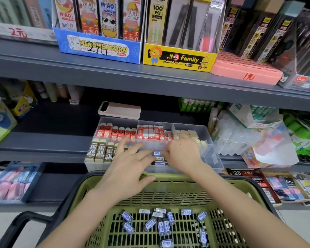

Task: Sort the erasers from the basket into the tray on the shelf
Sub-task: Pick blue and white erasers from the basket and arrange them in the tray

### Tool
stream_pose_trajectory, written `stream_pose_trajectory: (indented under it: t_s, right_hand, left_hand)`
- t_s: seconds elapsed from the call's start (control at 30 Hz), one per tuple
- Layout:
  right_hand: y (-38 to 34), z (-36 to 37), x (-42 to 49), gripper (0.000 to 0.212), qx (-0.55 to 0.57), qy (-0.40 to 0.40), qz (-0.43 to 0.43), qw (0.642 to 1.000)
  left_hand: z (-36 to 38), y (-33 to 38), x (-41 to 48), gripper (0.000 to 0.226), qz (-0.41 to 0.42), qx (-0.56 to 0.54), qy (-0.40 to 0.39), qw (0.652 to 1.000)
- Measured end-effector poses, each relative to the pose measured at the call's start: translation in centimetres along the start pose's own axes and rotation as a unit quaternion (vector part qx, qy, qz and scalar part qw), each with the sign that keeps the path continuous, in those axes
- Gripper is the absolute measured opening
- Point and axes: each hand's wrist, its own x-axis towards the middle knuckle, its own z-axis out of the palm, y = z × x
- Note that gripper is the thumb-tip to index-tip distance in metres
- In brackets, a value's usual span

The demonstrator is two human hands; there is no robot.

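Observation:
A clear divided tray (211,158) stands on the shelf edge. It holds red erasers (115,133), brown 2B erasers (98,151), cream erasers (188,134) and a few blue-labelled erasers (158,158) in its front middle compartment. My left hand (131,169) lies over that compartment with fingers spread and straight, fingertips touching the erasers. My right hand (183,154) reaches in from the right, its fingers bent down onto the blue-labelled erasers and hidden from view. Below, a green basket (168,187) holds several loose blue-labelled erasers (163,224).
A pink phone (119,110) lies on the shelf behind the tray. Glue sticks and plastic packets (258,140) crowd the right side. A blue box of pink items (13,181) sits lower left. Pencil-lead boxes (179,56) fill the shelf above.

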Motion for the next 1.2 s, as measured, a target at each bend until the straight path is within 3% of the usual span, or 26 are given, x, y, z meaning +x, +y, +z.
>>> stream_pose_trajectory:
  t_s: [0.1, 0.17, 0.3, 0.37, 0.43, 0.5, 0.57, 0.63, 0.8, 0.9, 1.1, 1.2]
  right_hand:
    - [0.8, -1.0, -0.8, 0.029, 0.066, 0.015, -0.028, 0.997]
    - [1.6, -1.6, -2.0, 0.023, 0.186, 0.049, -0.029, 0.981]
    - [2.5, -2.4, -6.2, 0.010, 0.423, 0.127, -0.033, 0.897]
    - [2.6, -1.6, -8.8, 0.010, 0.489, 0.169, -0.030, 0.855]
    - [2.6, 0.5, -11.3, 0.014, 0.515, 0.175, -0.016, 0.839]
    - [2.4, 3.7, -12.9, 0.010, 0.497, 0.093, -0.002, 0.863]
    - [1.8, 7.5, -13.8, 0.014, 0.434, -0.044, 0.035, 0.899]
    - [1.1, 11.5, -14.3, 0.030, 0.365, -0.131, 0.087, 0.918]
    - [-2.1, 17.7, -14.5, 0.072, 0.279, -0.207, 0.118, 0.930]
    - [-3.4, 19.5, -14.6, 0.085, 0.246, -0.213, 0.117, 0.938]
    - [-2.9, 20.7, -14.4, 0.054, 0.314, -0.175, 0.131, 0.924]
    - [-2.6, 21.0, -14.6, 0.053, 0.320, -0.171, 0.116, 0.925]
  left_hand:
    - [-0.3, -0.3, -1.2, 0.043, -0.005, -0.007, 0.036, 0.999]
    - [-0.4, -0.5, -2.1, 0.038, -0.003, -0.015, 0.067, 0.998]
    - [-0.9, -0.1, -3.9, 0.036, -0.004, -0.027, 0.116, 0.993]
    - [-0.8, 0.4, -5.0, 0.031, -0.002, -0.042, 0.148, 0.988]
    - [-0.2, 1.2, -6.2, 0.026, -0.004, -0.067, 0.151, 0.986]
    - [0.8, 1.8, -7.0, 0.021, -0.001, -0.088, 0.095, 0.992]
    - [2.4, 2.3, -7.5, 0.031, -0.009, -0.095, -0.038, 0.995]
    - [5.0, 2.6, -7.7, 0.039, -0.024, -0.066, -0.162, 0.984]
    - [11.2, 2.6, -8.6, 0.057, 0.001, 0.030, -0.343, 0.939]
    - [13.2, 2.2, -9.6, 0.064, -0.026, 0.041, -0.373, 0.927]
    - [16.0, 2.8, -10.9, 0.048, -0.097, -0.001, -0.322, 0.942]
    - [16.3, 3.4, -11.4, 0.039, -0.129, -0.047, -0.308, 0.941]
